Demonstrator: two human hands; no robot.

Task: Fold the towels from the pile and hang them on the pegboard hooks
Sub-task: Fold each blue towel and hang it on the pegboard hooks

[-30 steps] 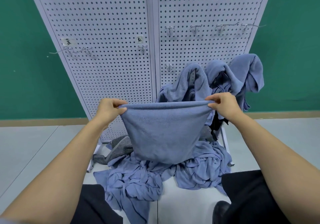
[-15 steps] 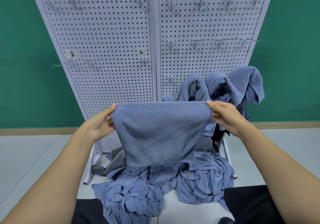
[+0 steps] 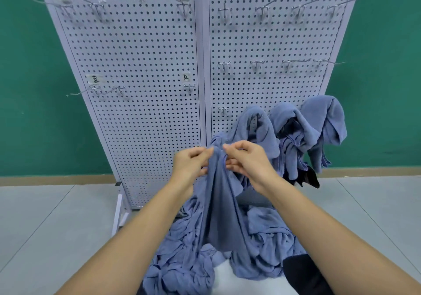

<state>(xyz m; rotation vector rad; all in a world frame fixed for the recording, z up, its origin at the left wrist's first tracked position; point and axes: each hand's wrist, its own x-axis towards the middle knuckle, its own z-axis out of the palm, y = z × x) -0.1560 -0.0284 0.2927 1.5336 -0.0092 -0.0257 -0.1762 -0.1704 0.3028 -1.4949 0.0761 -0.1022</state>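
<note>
A soft blue-grey terry towel (image 3: 218, 203) is held up in the middle of the scene, in front of the lower part of the pegboard, with its top edge gathered between the two hands. The left hand (image 3: 191, 164) is closed on the left side of the gathered edge, the cloth pinched between thumb and curled fingers. The right hand (image 3: 248, 160) is clamped on the right side in the same way, and the two hands are set almost touching. From this grip the towel is hung down in a narrow, creased drape. Its lower end is seen against a crumpled pile of blue towels (image 3: 182, 260) spread on the pale grey floor (image 3: 45, 226) near the person's legs; whether it touches the pile cannot be told.

Farther off, a white perforated two-panel metal pegboard (image 3: 141, 112) is stood on a white frame against a green wall (image 3: 34, 89). Rows of thin metal hooks (image 3: 224, 13) are fixed across its upper and middle parts, and small paper labels with handwritten marks (image 3: 93, 79) are stuck on the left panel. On the lower right of the board, three hung blue towels (image 3: 323, 121) are draped side by side, bunched rather than flat, and a piece of black cloth (image 3: 307, 178) is seen below them. A dark trouser leg (image 3: 298, 274) is seen at the near right
</note>
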